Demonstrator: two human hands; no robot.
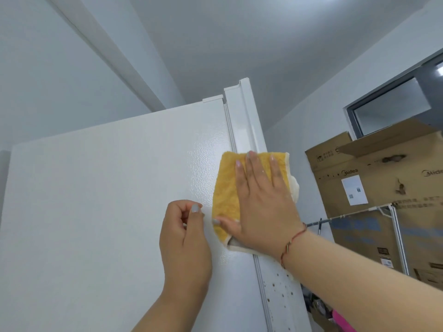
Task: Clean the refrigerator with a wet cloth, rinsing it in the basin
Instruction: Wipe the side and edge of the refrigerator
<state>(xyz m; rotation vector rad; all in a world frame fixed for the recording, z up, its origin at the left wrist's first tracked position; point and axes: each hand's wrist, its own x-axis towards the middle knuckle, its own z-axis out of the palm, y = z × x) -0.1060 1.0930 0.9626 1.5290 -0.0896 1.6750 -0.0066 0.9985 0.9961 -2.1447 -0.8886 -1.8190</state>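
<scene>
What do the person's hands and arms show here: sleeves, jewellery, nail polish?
Both forearms are bare, no sleeves in view. The right hand has a thin red cord bracelet at the wrist. The left hand wears nothing. Nails on both are painted pale grey.

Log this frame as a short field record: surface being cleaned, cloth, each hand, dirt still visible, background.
surface: white textured refrigerator side panel
cloth: folded yellow terry cloth, flat over the panel's front edge
right hand: right hand presses the cloth, fingers straight
left hand: left hand beside the cloth, fingers curled, holding nothing
dirt: brown specks on the door edge below the cloth
background: brown cardboard box at right
basin: not in view
</scene>
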